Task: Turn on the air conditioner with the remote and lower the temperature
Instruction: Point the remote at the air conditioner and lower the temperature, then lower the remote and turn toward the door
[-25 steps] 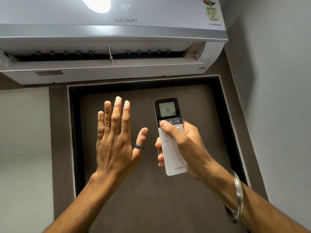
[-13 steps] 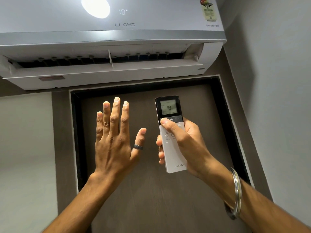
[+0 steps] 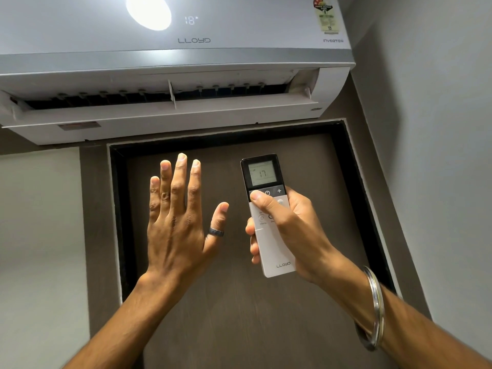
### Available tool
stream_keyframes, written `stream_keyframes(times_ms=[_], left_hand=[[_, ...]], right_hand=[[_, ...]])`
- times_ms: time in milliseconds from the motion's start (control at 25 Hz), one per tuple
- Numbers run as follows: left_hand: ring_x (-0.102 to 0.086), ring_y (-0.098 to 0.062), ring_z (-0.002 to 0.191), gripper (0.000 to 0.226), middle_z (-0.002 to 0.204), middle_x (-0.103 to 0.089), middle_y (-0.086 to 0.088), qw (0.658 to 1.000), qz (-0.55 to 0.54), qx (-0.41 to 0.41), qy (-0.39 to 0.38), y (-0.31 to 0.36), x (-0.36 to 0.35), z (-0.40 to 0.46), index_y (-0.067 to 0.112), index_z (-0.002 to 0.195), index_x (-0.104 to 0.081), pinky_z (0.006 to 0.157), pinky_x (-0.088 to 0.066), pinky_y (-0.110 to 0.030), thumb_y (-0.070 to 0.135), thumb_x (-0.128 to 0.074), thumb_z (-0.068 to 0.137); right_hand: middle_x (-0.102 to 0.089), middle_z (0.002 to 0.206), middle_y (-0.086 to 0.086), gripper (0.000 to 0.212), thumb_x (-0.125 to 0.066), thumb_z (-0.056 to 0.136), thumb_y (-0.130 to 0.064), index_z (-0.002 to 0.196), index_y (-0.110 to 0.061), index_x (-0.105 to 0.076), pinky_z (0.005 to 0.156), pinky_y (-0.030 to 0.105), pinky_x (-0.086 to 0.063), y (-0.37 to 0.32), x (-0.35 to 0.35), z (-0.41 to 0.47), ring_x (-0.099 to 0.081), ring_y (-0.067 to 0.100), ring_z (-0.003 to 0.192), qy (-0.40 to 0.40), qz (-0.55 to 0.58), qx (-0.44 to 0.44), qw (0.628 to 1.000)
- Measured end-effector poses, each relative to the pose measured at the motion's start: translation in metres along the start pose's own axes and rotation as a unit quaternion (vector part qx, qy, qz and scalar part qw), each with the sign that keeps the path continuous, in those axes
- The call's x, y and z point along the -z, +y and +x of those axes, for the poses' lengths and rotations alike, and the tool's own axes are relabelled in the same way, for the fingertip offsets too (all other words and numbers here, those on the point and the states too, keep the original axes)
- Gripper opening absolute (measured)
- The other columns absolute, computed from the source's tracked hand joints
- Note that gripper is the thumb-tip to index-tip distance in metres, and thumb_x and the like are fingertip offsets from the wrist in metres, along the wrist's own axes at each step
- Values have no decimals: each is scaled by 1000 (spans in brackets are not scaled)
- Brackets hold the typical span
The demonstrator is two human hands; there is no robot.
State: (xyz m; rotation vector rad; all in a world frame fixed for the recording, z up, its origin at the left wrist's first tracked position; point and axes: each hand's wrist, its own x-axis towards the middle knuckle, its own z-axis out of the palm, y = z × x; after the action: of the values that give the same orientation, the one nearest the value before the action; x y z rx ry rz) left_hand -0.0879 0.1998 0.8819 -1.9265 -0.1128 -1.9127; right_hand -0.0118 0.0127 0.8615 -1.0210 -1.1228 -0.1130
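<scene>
Right hand (image 3: 290, 227): wrapped around the remote (image 3: 269, 214), fingers curled behind its left edge, thumb (image 3: 262, 199) laid across the front with its tip on the dark button strip, left of the power symbol.
Remote: held upright in front of a brown panel (image 3: 239, 315), below the air conditioner (image 3: 173, 75) and to the right of the left hand (image 3: 181, 225); its small screen reads 17; the white lower part carries the word LLOYD.
Left hand: empty, held up flat with its back to the camera, four fingers straight and close together, thumb spread out to the side; not touching the remote.
Ring (image 3: 216, 232): dark band on the left thumb.
Bangle (image 3: 374, 307): metal, loose on the right wrist.
Air conditioner: mounted high on the wall, flap open, front display showing 18, a bright round glare to the left of the digits, a sticker (image 3: 323, 14) at its upper right corner.
</scene>
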Motion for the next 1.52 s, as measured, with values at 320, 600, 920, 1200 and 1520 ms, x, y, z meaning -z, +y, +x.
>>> stream_keyframes(times_ms=[320, 600, 920, 1200, 1520], left_hand=[[-2, -34, 161, 81, 173, -10, -16, 1000, -5, 1, -1, 1, 0, -1, 7, 163, -21, 132, 1, -46, 58, -34, 101], [-2, -34, 161, 81, 173, -10, -16, 1000, -17, 5, -5, -1, 3, -4, 7, 163, -21, 132, -2, -49, 57, -35, 101], [-3, -35, 161, 81, 173, -11, -16, 999, -29, 8, -15, 3, 5, -8, 7, 163, -21, 132, -1, -48, 56, -36, 100], [1, -32, 162, 82, 174, -9, -15, 997, -54, 18, -45, 21, -3, -38, 8, 164, -19, 132, 2, -45, 55, -38, 100], [5, -26, 162, 79, 175, -8, -11, 943, -160, 68, -285, 111, -32, -247, 10, 164, -18, 132, -1, -45, 55, -36, 101]], right_hand=[[-75, 74, 6, 15, -62, 105, -35, 104, -20, -58, 53, 37, -64, -2, 0, -1, -73, 24, 54, 5, -12, 7, 1000], [-75, 76, 10, 13, -62, 106, -33, 104, -20, -58, 53, 38, -64, -4, -2, -3, -72, 26, 53, 6, -11, 13, 1000], [-75, 77, 10, 15, -61, 106, -33, 103, -19, -58, 56, 39, -64, -4, -5, -3, -72, 27, 55, 8, -6, 11, 1000], [-70, 90, 7, 59, -88, 77, -35, 119, -19, -50, 48, 33, -60, 8, 1, -22, -73, 22, 52, 34, -29, -65, 997], [-66, 94, 1, 59, -71, 63, -64, 104, -25, -57, 68, 38, -52, 147, 60, -173, -64, 18, 76, 147, -99, -359, 916]])
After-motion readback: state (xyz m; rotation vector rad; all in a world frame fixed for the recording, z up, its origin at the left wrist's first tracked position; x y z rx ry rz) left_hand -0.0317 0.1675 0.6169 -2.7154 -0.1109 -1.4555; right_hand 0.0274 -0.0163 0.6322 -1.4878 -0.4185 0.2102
